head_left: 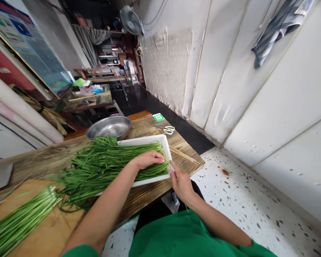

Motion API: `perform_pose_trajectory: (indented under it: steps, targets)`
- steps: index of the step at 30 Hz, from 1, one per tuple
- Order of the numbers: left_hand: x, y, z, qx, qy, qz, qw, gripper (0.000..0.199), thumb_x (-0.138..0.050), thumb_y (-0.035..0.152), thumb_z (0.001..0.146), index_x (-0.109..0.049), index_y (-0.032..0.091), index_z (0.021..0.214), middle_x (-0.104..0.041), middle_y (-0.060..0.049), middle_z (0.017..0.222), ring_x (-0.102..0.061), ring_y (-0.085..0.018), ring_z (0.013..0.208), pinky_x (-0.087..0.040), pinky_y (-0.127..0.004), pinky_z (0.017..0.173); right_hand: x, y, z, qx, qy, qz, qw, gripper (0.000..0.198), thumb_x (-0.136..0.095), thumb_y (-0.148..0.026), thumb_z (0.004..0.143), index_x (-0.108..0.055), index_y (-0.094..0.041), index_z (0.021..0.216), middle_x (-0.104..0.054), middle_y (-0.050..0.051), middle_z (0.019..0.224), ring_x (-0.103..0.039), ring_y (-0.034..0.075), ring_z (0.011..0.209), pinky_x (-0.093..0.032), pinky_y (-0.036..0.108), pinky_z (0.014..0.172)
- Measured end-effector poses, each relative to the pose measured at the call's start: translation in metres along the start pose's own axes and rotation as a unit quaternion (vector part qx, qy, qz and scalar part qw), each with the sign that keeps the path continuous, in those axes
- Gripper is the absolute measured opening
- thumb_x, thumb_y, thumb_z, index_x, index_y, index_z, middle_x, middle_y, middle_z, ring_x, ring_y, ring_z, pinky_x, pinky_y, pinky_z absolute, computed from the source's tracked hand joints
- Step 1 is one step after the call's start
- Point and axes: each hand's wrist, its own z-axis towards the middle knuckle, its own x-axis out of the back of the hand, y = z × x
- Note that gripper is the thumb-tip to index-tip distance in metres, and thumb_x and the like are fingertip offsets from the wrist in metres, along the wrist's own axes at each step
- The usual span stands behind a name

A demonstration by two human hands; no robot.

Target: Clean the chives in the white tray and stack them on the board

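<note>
A pile of long green chives (101, 164) lies across a white rectangular tray (160, 141) on a wooden table (147, 125). My left hand (148, 159) rests palm down on the cut ends of the chives, pressing them. Beside the tray's near right corner, my right hand (180, 184) pinches a thin wooden skewer whose tip sticks out below the wrist. A second bundle of chives (18, 221) lies on a wooden cutting board (48, 228) at the lower left.
A steel bowl (109, 126) stands behind the tray. Scissors with pale handles (167, 129) and a green card (158, 116) lie at the far table end. Bamboo skewers (183, 154) lie right of the tray. A cleaver blade (0, 176) lies at left.
</note>
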Motion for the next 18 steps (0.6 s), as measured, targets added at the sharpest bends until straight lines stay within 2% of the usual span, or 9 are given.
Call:
perform_pose_trajectory:
  steps: [4,7,9,10,12,13,14,15,18]
  targets:
    - [0.000,0.004,-0.001,-0.023,0.050,0.070,0.996,0.033,-0.058,0.038,0.070,-0.068,0.015,0.092,-0.067,-0.005,0.092,-0.056,-0.018,0.083,-0.039,-0.026,0.078,-0.001,0.002,0.002,0.002,0.012,0.007,1.000,0.040,-0.031,-0.026,0.088,-0.047,-0.012,0.122,-0.068,0.007,0.073,-0.062,0.017,0.061,-0.046,0.024,0.061]
    - [0.003,0.001,0.000,-0.023,0.086,0.143,0.986,0.031,-0.056,0.036,0.071,-0.068,0.016,0.092,-0.067,-0.004,0.089,-0.058,-0.018,0.080,-0.040,-0.025,0.075,-0.002,0.007,-0.001,0.000,0.018,0.014,1.000,0.038,-0.032,-0.026,0.088,-0.050,-0.014,0.119,-0.068,0.008,0.077,-0.063,0.017,0.066,-0.047,0.025,0.065]
    - [0.008,-0.001,0.000,-0.002,0.165,0.198,0.966,0.029,-0.052,0.033,0.074,-0.068,0.014,0.087,-0.068,-0.005,0.082,-0.058,-0.018,0.074,-0.041,-0.025,0.070,-0.003,0.011,-0.004,0.001,0.016,0.015,1.000,0.037,-0.032,-0.025,0.088,-0.050,-0.015,0.119,-0.069,0.007,0.078,-0.063,0.017,0.065,-0.047,0.025,0.064]
    - [0.011,-0.002,0.000,0.016,0.235,0.237,0.943,0.028,-0.049,0.031,0.075,-0.068,0.014,0.086,-0.067,-0.006,0.081,-0.057,-0.019,0.074,-0.040,-0.025,0.069,-0.003,0.012,-0.005,0.002,0.015,0.013,1.000,0.037,-0.032,-0.025,0.088,-0.051,-0.015,0.118,-0.069,0.007,0.078,-0.063,0.017,0.064,-0.047,0.025,0.064]
    - [0.018,-0.005,-0.003,0.053,0.378,0.331,0.863,0.027,-0.047,0.024,0.074,-0.068,0.014,0.088,-0.066,-0.009,0.088,-0.056,-0.021,0.080,-0.038,-0.027,0.072,-0.005,0.015,-0.009,0.004,0.010,0.009,1.000,0.036,-0.033,-0.026,0.088,-0.053,-0.015,0.116,-0.069,0.007,0.078,-0.063,0.017,0.064,-0.048,0.025,0.064]
    - [0.021,-0.006,-0.004,0.063,0.412,0.375,0.828,0.028,-0.047,0.021,0.073,-0.067,0.014,0.091,-0.065,-0.010,0.092,-0.055,-0.022,0.084,-0.036,-0.028,0.073,-0.005,0.017,-0.010,0.003,0.008,0.007,1.000,0.036,-0.034,-0.026,0.088,-0.054,-0.014,0.115,-0.069,0.008,0.078,-0.064,0.017,0.064,-0.048,0.025,0.065]
    - [0.023,-0.006,-0.005,0.066,0.409,0.410,0.812,0.029,-0.048,0.018,0.071,-0.067,0.016,0.093,-0.064,-0.010,0.095,-0.055,-0.022,0.085,-0.035,-0.027,0.073,-0.005,0.018,-0.012,0.001,0.006,0.006,1.000,0.036,-0.034,-0.026,0.087,-0.054,-0.014,0.115,-0.069,0.008,0.078,-0.064,0.017,0.064,-0.048,0.026,0.064]
    - [0.025,-0.007,-0.006,0.064,0.372,0.432,0.819,0.030,-0.050,0.017,0.069,-0.067,0.018,0.093,-0.065,-0.009,0.094,-0.055,-0.021,0.083,-0.035,-0.027,0.072,-0.006,0.019,-0.014,-0.001,0.003,0.007,1.000,0.036,-0.034,-0.026,0.087,-0.053,-0.014,0.116,-0.069,0.008,0.079,-0.064,0.017,0.063,-0.048,0.026,0.064]
    - [0.023,-0.010,-0.005,0.055,0.197,0.436,0.876,0.021,-0.057,0.022,0.064,-0.070,0.023,0.082,-0.066,-0.003,0.073,-0.055,-0.017,0.066,-0.033,-0.024,0.063,-0.005,0.019,-0.017,-0.002,0.002,0.012,1.000,0.037,-0.034,-0.026,0.087,-0.051,-0.014,0.118,-0.069,0.008,0.080,-0.064,0.018,0.067,-0.049,0.026,0.065]
